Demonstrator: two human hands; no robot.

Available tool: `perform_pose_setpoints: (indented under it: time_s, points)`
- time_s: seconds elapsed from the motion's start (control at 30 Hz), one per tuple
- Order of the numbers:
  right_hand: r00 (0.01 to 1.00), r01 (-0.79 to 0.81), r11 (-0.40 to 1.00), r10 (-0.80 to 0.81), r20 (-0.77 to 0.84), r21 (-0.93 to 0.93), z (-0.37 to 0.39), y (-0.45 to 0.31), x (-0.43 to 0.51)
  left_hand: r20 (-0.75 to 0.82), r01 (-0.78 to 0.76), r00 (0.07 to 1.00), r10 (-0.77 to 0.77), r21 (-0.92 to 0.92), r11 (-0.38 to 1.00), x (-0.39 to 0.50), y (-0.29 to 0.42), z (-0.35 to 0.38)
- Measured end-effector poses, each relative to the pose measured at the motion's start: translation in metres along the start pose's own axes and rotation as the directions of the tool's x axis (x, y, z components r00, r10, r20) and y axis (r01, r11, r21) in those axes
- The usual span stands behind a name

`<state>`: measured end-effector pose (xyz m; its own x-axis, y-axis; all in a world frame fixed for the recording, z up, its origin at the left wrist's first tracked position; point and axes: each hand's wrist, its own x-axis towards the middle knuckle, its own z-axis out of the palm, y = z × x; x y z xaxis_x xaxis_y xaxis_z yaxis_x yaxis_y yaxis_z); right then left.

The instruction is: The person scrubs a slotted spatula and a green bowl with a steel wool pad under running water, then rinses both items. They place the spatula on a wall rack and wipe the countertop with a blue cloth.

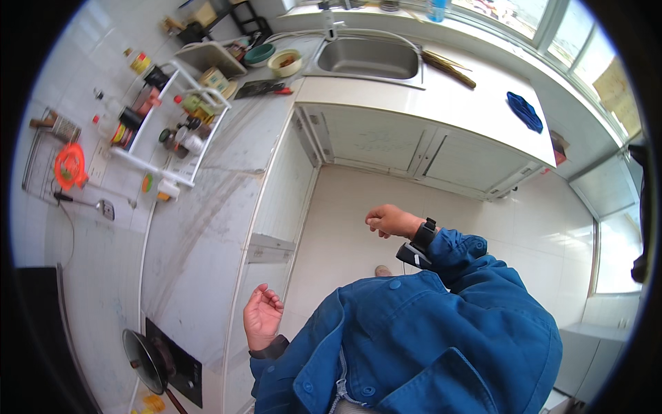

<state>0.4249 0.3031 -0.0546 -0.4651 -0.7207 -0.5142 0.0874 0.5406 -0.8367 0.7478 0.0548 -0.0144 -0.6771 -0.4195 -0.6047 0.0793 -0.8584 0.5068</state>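
Note:
My left hand (262,316) is raised palm up beside the edge of the marble-patterned counter (207,233), its fingers loosely curled around nothing. Over the tiled floor (336,207) hangs my right hand (390,221), empty, with the fingers bent and apart from the counters. Dark straps circle both wrists, and a small dark device sits at the right one. On the left counter, a cooktop (181,362) carries a pan with a glass lid (142,362). A steel sink (368,58) is set into the far counter, with a bundle of dry stalks (449,69) to its right.
A white rack (155,173) holds bottles and jars on the left. Near the corner are a black-bladed knife (258,89), a green bowl (259,53) and a cream bowl (284,63). A blue cloth (524,111) lies on the far counter, above cabinet doors (372,139).

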Motion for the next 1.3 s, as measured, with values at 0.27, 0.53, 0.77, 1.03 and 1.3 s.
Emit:
perform_pose_setpoints:
  time_s: [0.27,0.53,0.77,1.03,1.3]
  points:
    - [0.935,-0.036,0.976,0.108,-0.337,0.214,-0.129,0.067,-0.075,0.263,0.144,0.945,-0.197,0.208,0.968,0.108,-0.057,0.151]
    - [0.862,-0.06,0.905,0.26,-0.436,0.421,-0.175,0.104,-0.102,0.296,0.304,0.854,-0.428,0.384,0.872,0.189,-0.089,0.241]
    - [0.776,-0.02,0.89,0.301,-0.555,0.455,-0.232,0.098,-0.092,0.385,0.313,0.766,-0.515,0.477,0.821,0.274,-0.107,0.332]
    - [0.674,-0.028,0.909,0.324,-0.664,0.415,-0.318,0.083,-0.056,0.378,0.277,0.755,-0.535,0.557,0.783,0.351,-0.11,0.419]
    - [0.682,-0.131,0.963,0.26,-0.684,0.235,-0.41,0.096,0.0,0.32,0.301,0.785,-0.53,0.551,0.778,0.396,-0.135,0.463]
